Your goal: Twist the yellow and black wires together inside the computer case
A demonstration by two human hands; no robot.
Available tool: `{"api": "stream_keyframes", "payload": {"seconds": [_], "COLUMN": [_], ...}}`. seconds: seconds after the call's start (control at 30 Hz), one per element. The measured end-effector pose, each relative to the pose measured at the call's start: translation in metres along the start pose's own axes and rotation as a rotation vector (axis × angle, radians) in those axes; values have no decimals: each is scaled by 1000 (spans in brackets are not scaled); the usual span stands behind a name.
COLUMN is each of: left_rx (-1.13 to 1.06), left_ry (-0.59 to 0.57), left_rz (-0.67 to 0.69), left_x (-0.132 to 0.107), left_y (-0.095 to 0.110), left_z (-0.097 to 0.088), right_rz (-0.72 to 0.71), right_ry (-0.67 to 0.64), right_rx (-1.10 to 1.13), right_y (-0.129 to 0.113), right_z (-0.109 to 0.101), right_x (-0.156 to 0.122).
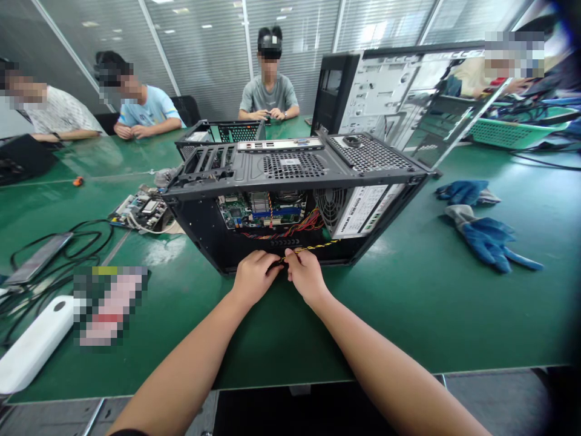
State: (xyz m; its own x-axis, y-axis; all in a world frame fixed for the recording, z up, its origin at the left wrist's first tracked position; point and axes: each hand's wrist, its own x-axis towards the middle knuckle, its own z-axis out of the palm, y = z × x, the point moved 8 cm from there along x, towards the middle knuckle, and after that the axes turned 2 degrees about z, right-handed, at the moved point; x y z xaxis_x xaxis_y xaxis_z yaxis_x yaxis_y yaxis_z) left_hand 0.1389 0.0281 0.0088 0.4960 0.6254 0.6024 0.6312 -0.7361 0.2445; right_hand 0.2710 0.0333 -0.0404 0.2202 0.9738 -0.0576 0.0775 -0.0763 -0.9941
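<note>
An open black computer case [290, 175] lies in front of me, its side facing me uncovered. Inside show a motherboard [236, 212], a bundle of red and yellow wires [306, 225] and a power supply [363, 212] with a fan. A twisted yellow-and-black cable [324, 245] runs from the power supply side to my hands. My right hand [306, 275] pinches this cable at the case's lower front edge. My left hand [255, 275] is closed beside it, fingertips on the cable's end; the end itself is hidden by the fingers.
Blue-grey gloves [481, 233] lie at the right, near a green basket [508, 133]. Another case [381, 85] stands behind. Circuit boards [143, 209], black cables [86, 233], a phone [40, 257] and a white power bank-like object [36, 345] are leftward. Several people sit around the table.
</note>
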Motion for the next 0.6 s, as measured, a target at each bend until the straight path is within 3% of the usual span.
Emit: {"api": "stream_keyframes", "payload": {"seconds": [0.6], "left_rx": [-94], "left_ry": [-38], "left_rz": [-57], "left_x": [2], "left_y": [2], "left_z": [-1], "right_rz": [-3], "right_ry": [-5], "right_rx": [32], "right_y": [-2], "right_z": [1], "right_x": [-1]}}
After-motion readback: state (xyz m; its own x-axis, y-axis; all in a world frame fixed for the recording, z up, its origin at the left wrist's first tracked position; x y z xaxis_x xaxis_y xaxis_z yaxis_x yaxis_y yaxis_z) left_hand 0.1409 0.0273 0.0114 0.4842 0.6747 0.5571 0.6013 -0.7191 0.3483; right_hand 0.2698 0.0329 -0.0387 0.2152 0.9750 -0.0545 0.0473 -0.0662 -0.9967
